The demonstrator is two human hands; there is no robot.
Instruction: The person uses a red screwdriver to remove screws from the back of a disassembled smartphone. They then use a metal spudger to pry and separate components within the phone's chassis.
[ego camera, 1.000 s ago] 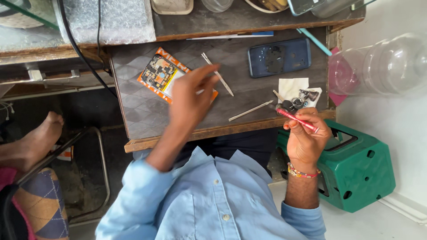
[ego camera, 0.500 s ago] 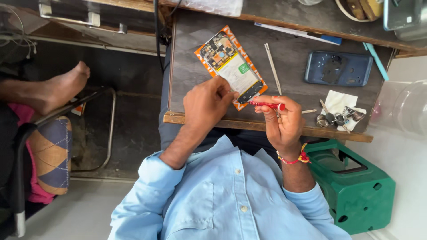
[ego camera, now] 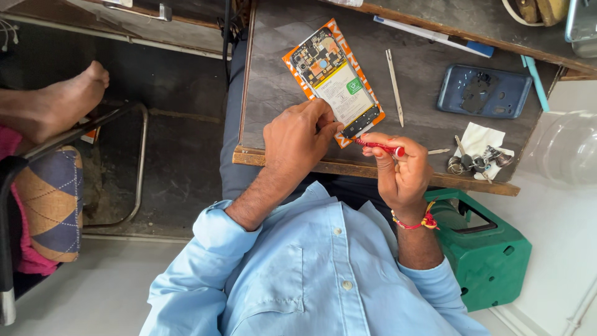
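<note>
While a bare foot [ego camera: 59, 102] rested on a chair frame at the far left of the frame, the person's left hand [ego camera: 298, 140] lay curled on the lower end of the opened smartphone [ego camera: 333, 81], fingers pressing its edge to steady it. That phone, back cover off and circuit board and battery showing, sat on an orange mat [ego camera: 298, 71] in the upper centre, on the dark worktable [ego camera: 273, 93]. Just right of it, the right hand [ego camera: 401, 174] was closed around a red screwdriver [ego camera: 379, 146], its tip at the phone's bottom corner. Judging from this, screws at the lower end were being worked; the next move would call for seating the tip squarely. Farther right lay a spudger [ego camera: 393, 84], the blue back cover [ego camera: 484, 91], keys [ego camera: 476, 163], and a green box [ego camera: 482, 249] below.
</note>
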